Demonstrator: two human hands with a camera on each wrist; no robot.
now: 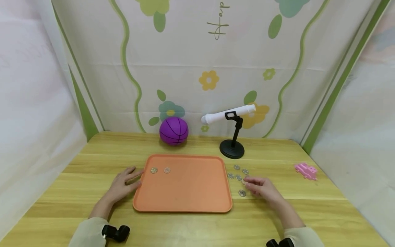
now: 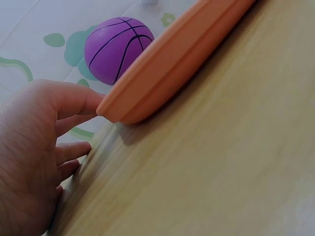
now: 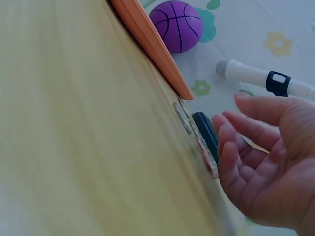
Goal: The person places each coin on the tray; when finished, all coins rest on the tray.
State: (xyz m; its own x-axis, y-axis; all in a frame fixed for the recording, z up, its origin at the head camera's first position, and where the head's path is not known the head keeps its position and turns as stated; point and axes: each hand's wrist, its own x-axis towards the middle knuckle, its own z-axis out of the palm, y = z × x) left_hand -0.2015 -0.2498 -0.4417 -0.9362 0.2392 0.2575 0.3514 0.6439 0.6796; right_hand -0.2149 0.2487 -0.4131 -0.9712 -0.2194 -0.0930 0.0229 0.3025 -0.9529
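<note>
An orange tray (image 1: 185,185) lies on the table, with two coins, a left one (image 1: 154,170) and a paler one (image 1: 167,170), near its far left corner. My left hand (image 1: 122,185) rests by the tray's left edge, fingers spread and fairly straight, fingertips at the rim; the left wrist view shows this hand (image 2: 34,147) touching the tray corner (image 2: 147,78). Right of the tray, my right hand (image 1: 263,188) pinches a coin (image 1: 244,182) between thumb and fingers. Several silvery coins (image 1: 238,177) lie around it, one (image 1: 242,193) set apart nearer me.
A purple basketball (image 1: 174,131) sits behind the tray. To its right, a white microphone (image 1: 228,114) is held on a black stand (image 1: 232,149). A pink toy (image 1: 306,171) lies at the table's right side. Printed cloth (image 1: 185,44) hangs behind the table.
</note>
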